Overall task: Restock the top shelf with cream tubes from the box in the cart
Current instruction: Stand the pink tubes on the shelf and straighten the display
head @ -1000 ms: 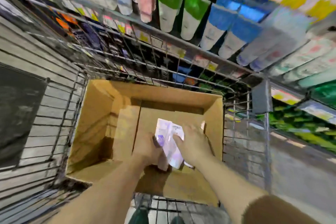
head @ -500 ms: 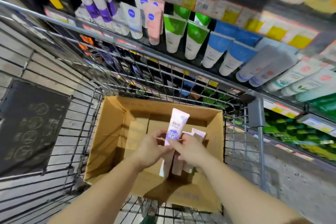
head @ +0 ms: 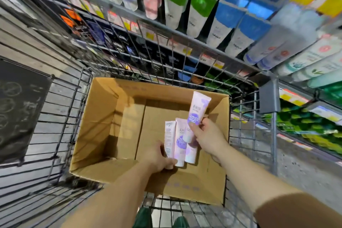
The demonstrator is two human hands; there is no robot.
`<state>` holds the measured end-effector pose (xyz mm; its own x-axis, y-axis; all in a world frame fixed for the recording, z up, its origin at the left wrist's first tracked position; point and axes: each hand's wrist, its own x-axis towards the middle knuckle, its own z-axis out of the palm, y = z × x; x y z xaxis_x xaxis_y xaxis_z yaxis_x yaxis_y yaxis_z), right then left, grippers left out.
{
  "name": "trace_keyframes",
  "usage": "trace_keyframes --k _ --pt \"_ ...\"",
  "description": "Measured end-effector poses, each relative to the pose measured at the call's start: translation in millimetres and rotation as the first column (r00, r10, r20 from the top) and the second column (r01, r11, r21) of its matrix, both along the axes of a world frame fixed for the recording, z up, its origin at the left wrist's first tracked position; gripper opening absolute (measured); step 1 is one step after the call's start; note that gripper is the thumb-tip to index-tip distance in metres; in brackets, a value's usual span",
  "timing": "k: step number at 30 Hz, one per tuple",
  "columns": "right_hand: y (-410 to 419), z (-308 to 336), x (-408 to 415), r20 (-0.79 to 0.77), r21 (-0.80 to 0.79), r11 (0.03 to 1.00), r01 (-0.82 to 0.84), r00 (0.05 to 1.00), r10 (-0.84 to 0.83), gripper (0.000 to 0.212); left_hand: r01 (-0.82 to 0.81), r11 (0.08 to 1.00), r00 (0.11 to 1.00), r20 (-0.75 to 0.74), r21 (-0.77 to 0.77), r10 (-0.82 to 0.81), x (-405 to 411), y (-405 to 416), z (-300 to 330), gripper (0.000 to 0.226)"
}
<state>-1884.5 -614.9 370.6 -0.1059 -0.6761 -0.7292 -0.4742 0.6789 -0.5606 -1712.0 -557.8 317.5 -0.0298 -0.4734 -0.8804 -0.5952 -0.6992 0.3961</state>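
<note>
Both hands reach into an open cardboard box that sits inside a wire cart. The right hand pinches one pink-and-purple cream tube near its lower end, thumb in front and fingers curled behind it, and holds it upright above the box floor, crimped end uppermost. The left hand grips the cap ends of a small bunch of cream tubes, about three, standing side by side just left of the raised tube; its fingers wrap their bottoms. Beyond the cart, a shelf carries rows of hanging tubes in purple, white, pink, green and blue. A dark panel hangs on the left side of the cart.
</note>
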Motion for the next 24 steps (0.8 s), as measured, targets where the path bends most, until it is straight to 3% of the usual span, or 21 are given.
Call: trace_keyframes --k 3,8,12,19,24 --pt "1.0 5.9 2.4 -0.015 -0.008 1.000 -0.028 0.999 0.028 0.022 -0.033 0.999 0.999 -0.043 0.029 0.034 14.2 -2.5 3.2 0.045" --pt "-4.3 28.6 8.4 -0.056 -0.023 0.990 -0.137 0.989 0.136 0.053 -0.172 0.963 0.908 -0.345 0.209 0.237 40.4 -11.6 39.5 0.038" --pt "-11.5 63.4 15.6 -0.093 -0.019 0.977 -0.211 0.974 0.208 0.037 -0.227 0.942 0.818 -0.477 0.246 0.321 59.3 -23.8 77.0 0.050" --pt "-20.8 136.3 15.1 -0.131 -0.114 0.961 -0.253 0.962 0.238 0.031 -0.327 0.931 0.676 -0.648 0.163 0.351 61.4 -58.3 173.0 0.046" --pt "-23.5 202.1 2.1 0.035 -0.189 0.977 -0.095 0.994 0.103 0.026 -0.299 0.954 0.745 -0.632 -0.031 0.212 39.4 -81.0 244.8 0.031"
